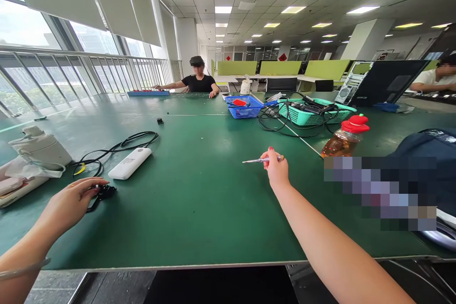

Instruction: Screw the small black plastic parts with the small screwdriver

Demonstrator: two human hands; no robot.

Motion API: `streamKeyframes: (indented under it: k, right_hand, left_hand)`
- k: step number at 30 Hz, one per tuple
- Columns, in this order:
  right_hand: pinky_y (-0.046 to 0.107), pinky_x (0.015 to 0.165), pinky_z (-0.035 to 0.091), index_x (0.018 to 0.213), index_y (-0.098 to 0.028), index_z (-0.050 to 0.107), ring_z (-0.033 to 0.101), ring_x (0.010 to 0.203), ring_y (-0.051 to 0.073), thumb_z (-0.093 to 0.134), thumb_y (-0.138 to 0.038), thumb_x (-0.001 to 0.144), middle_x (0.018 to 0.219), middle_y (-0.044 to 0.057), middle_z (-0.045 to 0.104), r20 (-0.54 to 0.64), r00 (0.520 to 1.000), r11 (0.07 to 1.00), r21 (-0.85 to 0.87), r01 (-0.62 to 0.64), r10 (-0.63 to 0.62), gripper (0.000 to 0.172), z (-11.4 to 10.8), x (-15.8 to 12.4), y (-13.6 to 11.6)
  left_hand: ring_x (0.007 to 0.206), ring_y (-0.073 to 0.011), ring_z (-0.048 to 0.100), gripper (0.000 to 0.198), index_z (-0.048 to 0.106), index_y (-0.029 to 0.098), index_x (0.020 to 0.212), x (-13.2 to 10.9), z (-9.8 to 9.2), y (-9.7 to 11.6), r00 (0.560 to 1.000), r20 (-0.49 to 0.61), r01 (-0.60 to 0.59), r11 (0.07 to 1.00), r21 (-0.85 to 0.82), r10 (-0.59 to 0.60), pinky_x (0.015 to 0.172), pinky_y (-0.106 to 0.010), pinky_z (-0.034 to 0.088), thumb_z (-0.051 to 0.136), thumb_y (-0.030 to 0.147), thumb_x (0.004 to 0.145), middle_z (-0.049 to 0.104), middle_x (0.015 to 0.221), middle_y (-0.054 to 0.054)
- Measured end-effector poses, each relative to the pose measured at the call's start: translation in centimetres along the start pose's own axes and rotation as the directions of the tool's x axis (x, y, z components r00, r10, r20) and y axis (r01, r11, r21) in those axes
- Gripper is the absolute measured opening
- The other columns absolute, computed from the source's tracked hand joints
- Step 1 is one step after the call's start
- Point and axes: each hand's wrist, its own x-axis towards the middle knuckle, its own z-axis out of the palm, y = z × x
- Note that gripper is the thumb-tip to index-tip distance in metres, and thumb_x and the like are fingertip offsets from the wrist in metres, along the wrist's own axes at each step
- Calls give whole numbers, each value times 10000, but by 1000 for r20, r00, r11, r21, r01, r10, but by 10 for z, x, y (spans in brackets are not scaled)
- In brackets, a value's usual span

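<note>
The left hand (73,201) holds a black thing (106,192) near a white power bank (130,163). The right hand (277,169) pinches a thin screwdriver (255,160) over the table (199,218).

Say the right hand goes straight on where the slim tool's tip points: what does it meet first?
Most likely the white power bank. The right hand aims the slim tool leftward across the green table; depth is unclear, so it might pass over or just beside it.

Bright daylight from left windows (23,23) and ceiling panels (223,10) leaves soft glare on the green tabletop (224,140).
</note>
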Motion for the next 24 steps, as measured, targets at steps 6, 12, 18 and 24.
streamKeyframes:
  k: [6,12,18,24]
  right_hand:
    - [224,417,329,551,-173,587,419,419,91,508,-589,812,441,-27,442,15,1000,1000,-8,19,-19,497,0,2,3]
    - [227,417,326,558,-180,588,415,422,93,512,-590,812,439,-33,431,31,999,1000,-3,15,-15,488,0,1,1]
    - [221,425,319,559,-181,586,417,443,91,507,-559,827,462,-32,433,49,999,1000,-13,0,0,470,1,-1,-3]
    - [227,426,320,546,-183,582,418,446,96,512,-572,822,459,-29,431,54,999,999,-33,10,-8,482,1,-4,-6]
  left_hand:
    - [936,-232,668,402,687,272,1068,0,-6,14,993,117,-34,999,28,30,797,-298,500,402,415,824,730,1055,5]
    - [982,-291,668,573,592,282,1263,-7,-7,18,990,137,-45,998,38,40,793,-358,517,492,577,782,719,1107,-33]
    - [1023,-336,654,580,626,173,1234,-8,5,-3,991,116,44,986,162,-63,824,-404,517,447,515,802,680,1176,-146]
    - [906,-297,668,538,556,248,1300,-16,-4,7,991,2,130,989,75,-131,718,-369,521,419,479,833,701,1096,-109]
